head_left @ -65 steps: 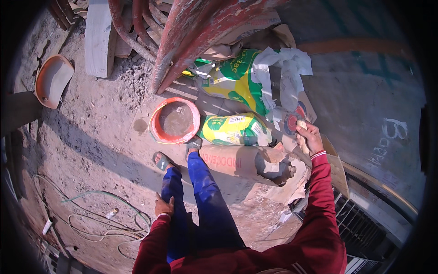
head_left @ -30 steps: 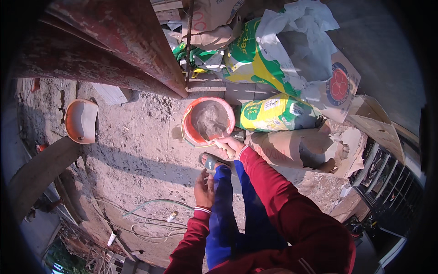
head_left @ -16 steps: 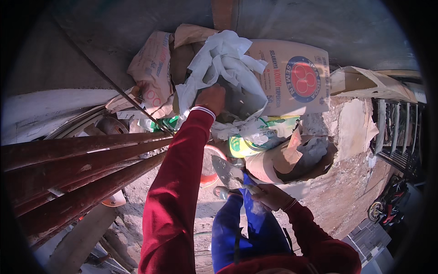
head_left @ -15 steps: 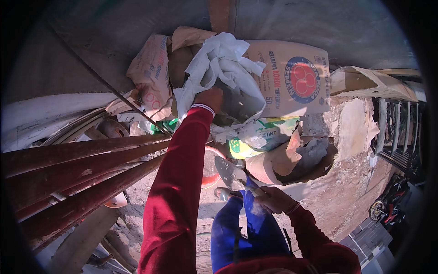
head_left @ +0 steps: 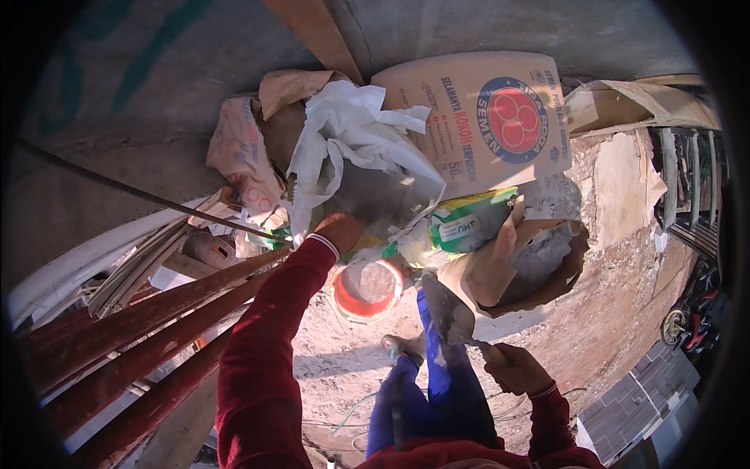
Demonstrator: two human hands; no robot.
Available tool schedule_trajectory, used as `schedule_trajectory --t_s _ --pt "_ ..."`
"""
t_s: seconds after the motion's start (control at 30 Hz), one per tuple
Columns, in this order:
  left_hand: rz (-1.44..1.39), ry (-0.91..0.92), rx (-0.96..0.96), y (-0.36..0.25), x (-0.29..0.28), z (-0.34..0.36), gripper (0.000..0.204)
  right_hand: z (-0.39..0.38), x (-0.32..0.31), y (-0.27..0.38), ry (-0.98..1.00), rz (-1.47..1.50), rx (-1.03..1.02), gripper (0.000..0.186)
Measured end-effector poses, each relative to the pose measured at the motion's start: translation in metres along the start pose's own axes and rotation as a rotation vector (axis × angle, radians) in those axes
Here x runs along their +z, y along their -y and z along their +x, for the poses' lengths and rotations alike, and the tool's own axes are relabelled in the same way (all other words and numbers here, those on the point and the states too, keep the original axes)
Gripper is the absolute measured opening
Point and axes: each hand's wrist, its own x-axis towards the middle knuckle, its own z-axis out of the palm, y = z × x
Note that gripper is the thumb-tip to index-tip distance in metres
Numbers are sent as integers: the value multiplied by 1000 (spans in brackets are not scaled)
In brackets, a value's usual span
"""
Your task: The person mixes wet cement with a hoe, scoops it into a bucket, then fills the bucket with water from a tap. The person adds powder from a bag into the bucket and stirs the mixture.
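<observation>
My right hand (head_left: 516, 370) grips the handle of a trowel (head_left: 451, 316), whose broad grey blade reaches forward over my blue-trousered leg. My left hand (head_left: 341, 232) is closed at the near lower edge of an opened white sack (head_left: 311, 168), seemingly on its rim; the fingers are partly hidden and blurred. Grey powder lies inside the sack, with haze around its mouth. Just below the left hand stands a small orange-red bucket (head_left: 363, 308) with greyish material inside. A torn paper bag (head_left: 488, 277) holding grey powder lies right of the bucket.
A large brown cement bag (head_left: 426, 98) leans on the wall behind. A green-and-yellow bag (head_left: 449, 227) lies before it. Long reddish poles (head_left: 156, 313) crowd the left, beside a crumpled paper bag (head_left: 246, 156). A metal rack (head_left: 691, 184) and a motorcycle (head_left: 687, 320) are far right.
My left hand has come down and nearer along the sack's edge. The trowel has swung right and back with my right hand, so the bucket shows more fully.
</observation>
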Motion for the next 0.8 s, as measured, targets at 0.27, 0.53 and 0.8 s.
schedule_trajectory --t_s 0.27,0.53,0.8 --pt "-81 -285 -211 0 8 -37 25 -34 -23 19 -169 117 -182 16" --pt "-85 -230 -498 11 68 -16 23 -58 -8 138 -425 -623 -846 36" --pt "-33 -229 -411 -19 7 -60 21 87 66 245 -821 -1652 -1249 28"
